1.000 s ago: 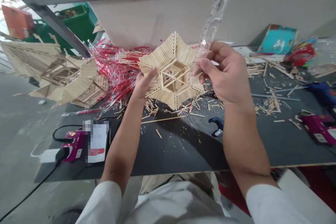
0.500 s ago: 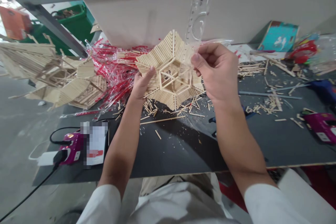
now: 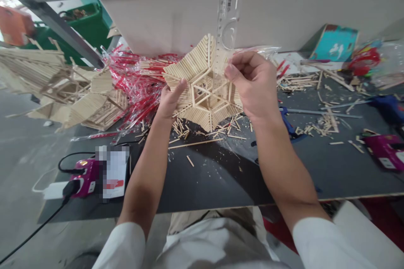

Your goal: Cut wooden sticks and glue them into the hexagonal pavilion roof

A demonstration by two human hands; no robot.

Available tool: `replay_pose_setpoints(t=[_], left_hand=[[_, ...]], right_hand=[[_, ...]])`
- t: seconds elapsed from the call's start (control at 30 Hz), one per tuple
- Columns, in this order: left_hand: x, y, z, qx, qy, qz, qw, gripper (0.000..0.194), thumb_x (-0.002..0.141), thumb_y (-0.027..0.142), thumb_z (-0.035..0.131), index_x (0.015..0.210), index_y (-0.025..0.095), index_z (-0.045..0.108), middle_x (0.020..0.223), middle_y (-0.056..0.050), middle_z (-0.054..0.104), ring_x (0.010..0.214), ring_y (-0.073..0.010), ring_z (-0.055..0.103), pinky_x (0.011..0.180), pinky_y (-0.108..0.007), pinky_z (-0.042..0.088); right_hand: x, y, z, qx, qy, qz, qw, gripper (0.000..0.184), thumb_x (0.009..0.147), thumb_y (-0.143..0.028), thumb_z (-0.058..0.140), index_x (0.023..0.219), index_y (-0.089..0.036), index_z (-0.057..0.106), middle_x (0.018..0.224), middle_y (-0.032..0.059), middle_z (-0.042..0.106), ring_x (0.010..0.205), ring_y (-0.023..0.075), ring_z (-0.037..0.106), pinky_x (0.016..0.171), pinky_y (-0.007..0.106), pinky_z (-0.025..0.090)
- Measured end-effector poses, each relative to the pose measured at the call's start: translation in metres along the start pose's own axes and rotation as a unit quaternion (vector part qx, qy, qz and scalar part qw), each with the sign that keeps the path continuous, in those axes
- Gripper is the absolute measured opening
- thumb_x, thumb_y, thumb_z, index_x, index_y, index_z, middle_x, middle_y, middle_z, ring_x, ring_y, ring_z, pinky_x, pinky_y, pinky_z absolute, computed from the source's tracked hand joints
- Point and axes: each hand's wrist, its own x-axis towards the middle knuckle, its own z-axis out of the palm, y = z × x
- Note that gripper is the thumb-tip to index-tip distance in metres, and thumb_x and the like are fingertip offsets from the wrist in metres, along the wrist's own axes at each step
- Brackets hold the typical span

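In the middle of the head view is a star-shaped wooden stick model (image 3: pixel 189 65), built of thin pale sticks around an open hexagonal frame. My left hand (image 3: pixel 172 100) is closed on its left side, thumb on the front face and fingers mostly hidden behind. Between the thumb and fingers of my right hand (image 3: pixel 252 82) is a clear plastic ruler (image 3: pixel 227 21). It stands nearly upright, its lower end overlapping the hexagonal frame and right part of the model. Whether the ruler touches the sticks I cannot tell.
Red-and-clear plastic wrappers with sticks (image 3: pixel 139 77) lie behind my left hand. A larger stick model (image 3: pixel 72 88) sits at left. A purple power strip (image 3: pixel 85 178) and a phone (image 3: pixel 116 172) lie at front left. A blue glue gun (image 3: pixel 286 122) rests right; loose sticks (image 3: pixel 195 143) litter the table.
The ruler and my right hand have shifted left across the model, and the ruler stands more upright. My left hand and the model have hardly moved.
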Motion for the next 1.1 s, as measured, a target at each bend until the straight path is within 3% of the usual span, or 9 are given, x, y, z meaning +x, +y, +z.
replay_pose_setpoints(t=[0.27, 0.37, 0.57, 0.73, 1.1], left_hand=[[-0.002, 0.001, 0.003, -0.029, 0.01, -0.021, 0.999, 0.053, 0.078, 0.05, 0.091, 0.109, 0.013, 0.072, 0.107, -0.012, 0.077, 0.112, -0.0337, 0.078, 0.094, -0.037, 0.068], [-0.003, 0.003, 0.006, -0.035, 0.026, -0.036, 0.998, 0.052, 0.077, 0.049, 0.091, 0.106, 0.012, 0.07, 0.099, -0.011, 0.076, 0.11, -0.0357, 0.078, 0.092, -0.037, 0.068], [-0.004, 0.004, 0.008, -0.018, 0.024, -0.025, 0.999, 0.048, 0.078, 0.051, 0.089, 0.103, 0.014, 0.072, 0.091, -0.009, 0.075, 0.1, -0.0323, 0.08, 0.085, -0.036, 0.069], [-0.005, 0.005, 0.01, -0.036, 0.036, -0.034, 0.998, 0.045, 0.079, 0.047, 0.088, 0.106, 0.014, 0.071, 0.098, -0.011, 0.075, 0.103, -0.0321, 0.079, 0.085, -0.035, 0.069], [-0.007, 0.009, 0.015, -0.032, 0.055, -0.039, 0.997, 0.04, 0.08, 0.042, 0.088, 0.103, 0.015, 0.07, 0.093, -0.008, 0.075, 0.108, -0.0324, 0.078, 0.089, -0.035, 0.068]], right_hand=[[0.0, -0.003, 0.001, -0.028, -0.02, -0.015, 0.999, 0.035, 0.096, -0.066, 0.066, 0.108, -0.033, 0.068, 0.107, 0.0048, 0.075, 0.11, 0.0257, 0.074, 0.09, 0.047, 0.065], [0.0, -0.004, 0.001, -0.025, -0.016, -0.004, 1.0, 0.038, 0.094, -0.069, 0.066, 0.107, -0.033, 0.068, 0.107, 0.0044, 0.075, 0.11, 0.0254, 0.073, 0.09, 0.046, 0.065], [0.002, -0.006, 0.004, 0.011, -0.002, 0.029, 1.0, 0.044, 0.086, -0.074, 0.073, 0.101, -0.033, 0.068, 0.104, 0.0045, 0.075, 0.105, 0.0263, 0.073, 0.089, 0.048, 0.065], [0.005, -0.006, 0.006, 0.017, 0.005, 0.054, 0.998, 0.046, 0.08, -0.075, 0.078, 0.098, -0.033, 0.068, 0.102, 0.0049, 0.076, 0.104, 0.0274, 0.073, 0.089, 0.05, 0.066], [0.008, 0.0, -0.001, 0.018, -0.031, 0.05, 0.998, 0.044, 0.086, -0.069, 0.076, 0.103, -0.03, 0.066, 0.104, 0.0062, 0.076, 0.099, 0.0221, 0.072, 0.083, 0.04, 0.064]])
